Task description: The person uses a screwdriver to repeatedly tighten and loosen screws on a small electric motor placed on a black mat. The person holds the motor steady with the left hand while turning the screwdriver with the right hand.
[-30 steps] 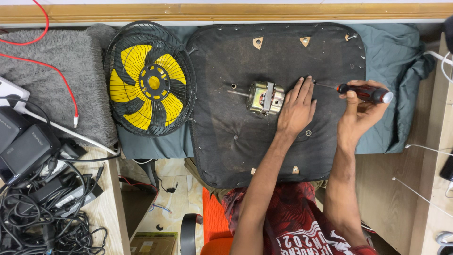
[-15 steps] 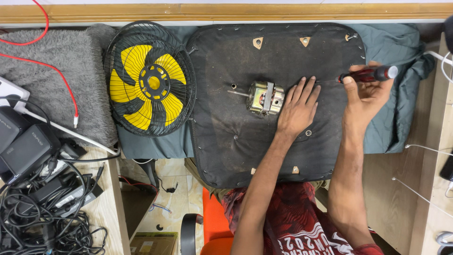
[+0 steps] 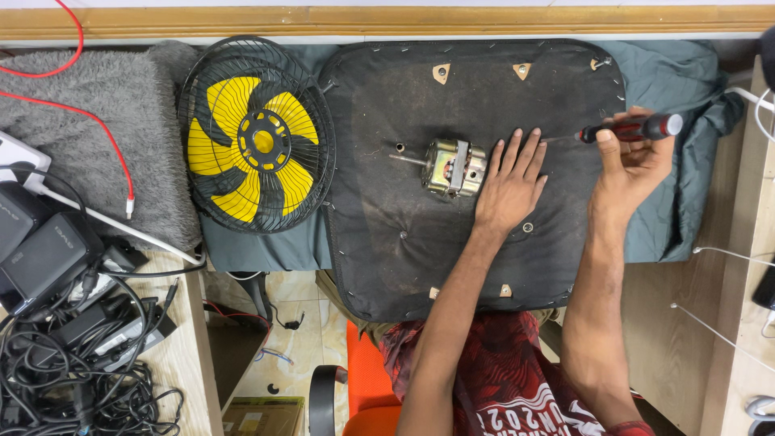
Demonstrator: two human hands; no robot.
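- My right hand [image 3: 634, 165] has lifted the red-and-black screwdriver [image 3: 626, 129] clear; 1 second ago it sat lower and closer to the motor [image 3: 454, 167], now it is up and well to the right of it.
- Right fingers [image 3: 607, 153] are clenched around the screwdriver handle, the shaft pointing left toward the motor but not touching it.
- My left hand [image 3: 508, 178] has hardly moved: it lies flat, fingers spread and released, on the black pad [image 3: 404, 242] just right of the motor, fingertips near its casing, grasping nothing.
- The motor itself stays put in the middle of the pad, shaft pointing left, a small loose ring [image 3: 400, 148] just left of it.
- My reading: the tool has come off the work, so this looks like a pause or a re-aim between turns, not active driving.
- Left of the motor, off the pad, the yellow fan [image 3: 254, 137] in its black cage lies untouched on the surface.
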